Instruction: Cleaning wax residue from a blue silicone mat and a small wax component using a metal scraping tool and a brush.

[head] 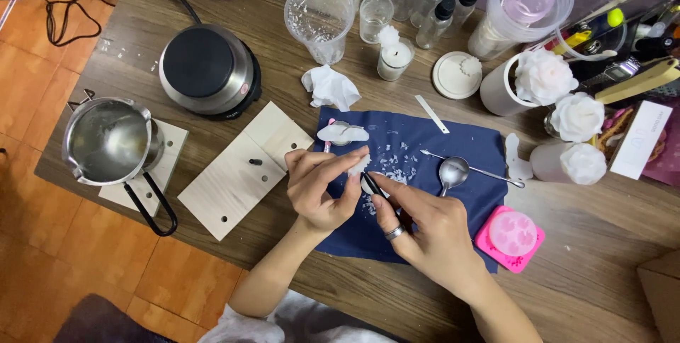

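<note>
Looking down from the head camera, the left hand [319, 187] pinches a small white wax piece [359, 164] between thumb and fingertips, holding it just above a dark blue cloth [425, 144] spread on the brown wood-grain table [588, 258]. The right hand [425, 233], a silver ring on one finger, grips a slim black-handled tool [374, 185] whose tip meets the underside of the wax piece; what kind of tip it has is hard to tell, since the fingers crowd it. Pale wax flakes [389, 166] lie scattered over the cloth beneath both hands. On the cloth to the right rests a shiny metal spoon [453, 171], with a thin metal pick [474, 169] crossing beside it, and a white moulded wax shape [342, 132] sits at the cloth's upper left edge. A pink silicone mould [511, 238] with a round pale filling lies at the cloth's lower right corner. Left of the hands are pale wooden boards [234, 180] drilled with holes, a steel melting pot [110, 141] with a black looped handle, and a round electric hot plate [209, 70]. Farther back stand a clear plastic cup [320, 17], a small jar candle [394, 59], a crumpled white tissue [331, 88] and three white flower-shaped candles [567, 113].
</note>
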